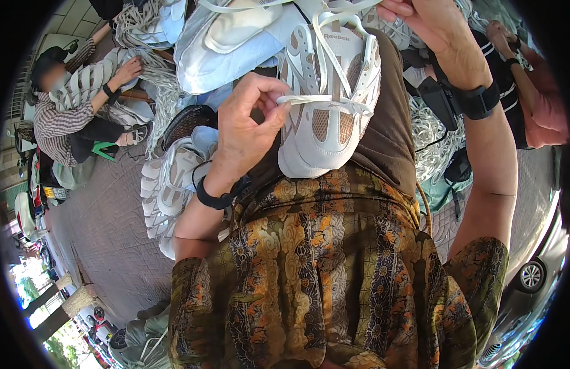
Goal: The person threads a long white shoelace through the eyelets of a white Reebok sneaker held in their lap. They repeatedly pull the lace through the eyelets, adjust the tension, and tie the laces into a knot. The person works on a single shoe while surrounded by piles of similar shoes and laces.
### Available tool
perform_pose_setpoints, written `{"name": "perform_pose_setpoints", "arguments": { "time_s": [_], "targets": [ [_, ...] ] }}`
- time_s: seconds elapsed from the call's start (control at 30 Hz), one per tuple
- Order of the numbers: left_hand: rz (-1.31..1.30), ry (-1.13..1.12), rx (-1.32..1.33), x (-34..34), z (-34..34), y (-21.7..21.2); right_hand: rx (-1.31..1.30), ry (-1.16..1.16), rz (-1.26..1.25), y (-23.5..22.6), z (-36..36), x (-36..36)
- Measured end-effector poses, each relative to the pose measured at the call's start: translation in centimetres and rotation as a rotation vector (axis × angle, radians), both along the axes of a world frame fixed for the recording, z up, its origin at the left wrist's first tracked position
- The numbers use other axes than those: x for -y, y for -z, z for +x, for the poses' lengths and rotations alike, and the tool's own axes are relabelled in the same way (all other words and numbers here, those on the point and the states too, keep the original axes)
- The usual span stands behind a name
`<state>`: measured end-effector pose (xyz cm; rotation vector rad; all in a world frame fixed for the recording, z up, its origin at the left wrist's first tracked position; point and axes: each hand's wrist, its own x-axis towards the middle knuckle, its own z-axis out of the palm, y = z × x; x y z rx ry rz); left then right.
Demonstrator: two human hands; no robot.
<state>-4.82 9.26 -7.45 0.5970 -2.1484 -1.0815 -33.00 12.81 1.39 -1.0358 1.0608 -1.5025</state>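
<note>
On my lap rests a white and grey shoe upper (pixel 319 157) with tan mesh panels, its rounded toe towards me. A flat white shoelace (pixel 316 98) crosses it just above the toe panel, and loose strands run up over the tongue. My left hand (pixel 251 117) pinches the lace between thumb and forefinger at the upper's left edge. At the upper right, my right hand (pixel 423 24) has its fingers closed on another stretch of the lace, partly cut off by the frame's top.
More white uppers (pixel 174 178) stand stacked by my left arm. Bundles of white laces (pixel 432 138) lie to the right, others (pixel 162 86) to the left. A pale shoe piece (pixel 236 49) lies ahead. Co-workers sit at left (pixel 70 117) and right (pixel 537 92).
</note>
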Motion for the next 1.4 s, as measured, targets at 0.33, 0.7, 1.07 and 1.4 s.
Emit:
{"name": "perform_pose_setpoints", "arguments": {
  "time_s": [0.33, 0.7, 1.07, 1.4],
  "targets": [
    [-0.438, 0.147, 0.110, -3.6, -4.0, -1.8, -0.047, -0.003, -0.005, -0.8, 1.0, 1.1],
    [-0.652, 0.226, 0.228, -2.2, -7.2, -0.7, -0.051, -0.107, -0.087, 0.4, 0.4, 1.1],
    [-0.442, 0.368, 0.307, -1.8, -7.3, -1.5, -0.071, -0.047, -0.038, 1.0, 0.4, 1.2],
    [-0.195, 0.481, 0.230, -0.9, -6.1, -1.9, -0.036, -0.044, -0.035, 1.5, 0.5, 1.6]
  ]
}}
